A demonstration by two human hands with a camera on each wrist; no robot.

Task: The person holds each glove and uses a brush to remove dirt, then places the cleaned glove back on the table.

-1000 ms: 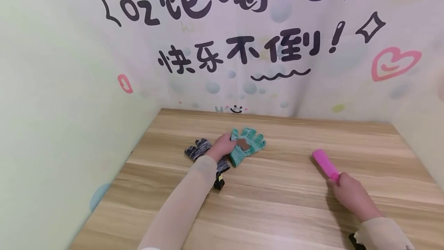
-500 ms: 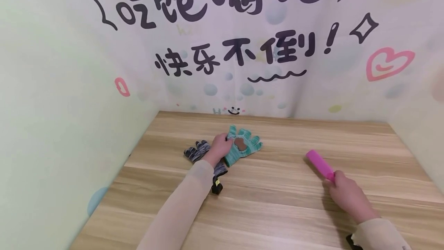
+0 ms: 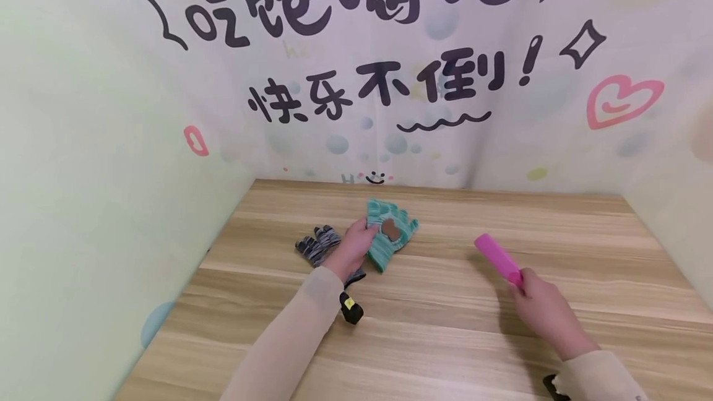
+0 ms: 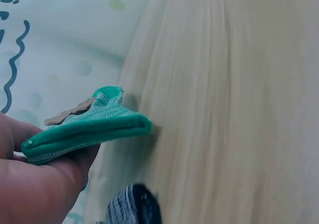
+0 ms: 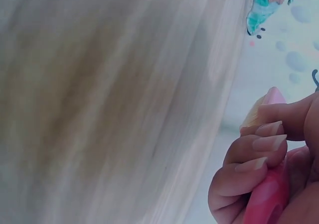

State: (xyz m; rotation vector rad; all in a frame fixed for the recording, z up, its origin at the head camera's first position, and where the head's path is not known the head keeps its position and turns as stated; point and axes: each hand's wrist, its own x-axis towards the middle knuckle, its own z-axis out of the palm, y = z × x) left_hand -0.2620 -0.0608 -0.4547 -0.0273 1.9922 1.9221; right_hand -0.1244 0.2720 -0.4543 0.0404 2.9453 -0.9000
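Note:
My left hand (image 3: 353, 246) pinches the edge of a green knitted glove (image 3: 391, 234) with a brown patch. In the left wrist view, the glove's cuff (image 4: 87, 134) faces the camera and sits between thumb and fingers, apparently raised off the table. Under my left forearm and hand lies a dark grey striped glove (image 3: 317, 245), partly hidden. Over on the right, my right hand (image 3: 548, 311) grips a pink brush (image 3: 497, 257) by its handle, its head pointing toward the green glove. Pale bristles (image 5: 253, 113) show past my curled fingers in the right wrist view.
The wood-grain table (image 3: 445, 327) meets a printed wall cloth (image 3: 312, 153) at the back and a pale wall (image 3: 83, 203) on the left. A black strap piece (image 3: 351, 308) hangs at my left wrist.
My left hand has tilted the green glove up, and its fingers look more bunched. My right hand has carried the brush to the left, nearer the glove.

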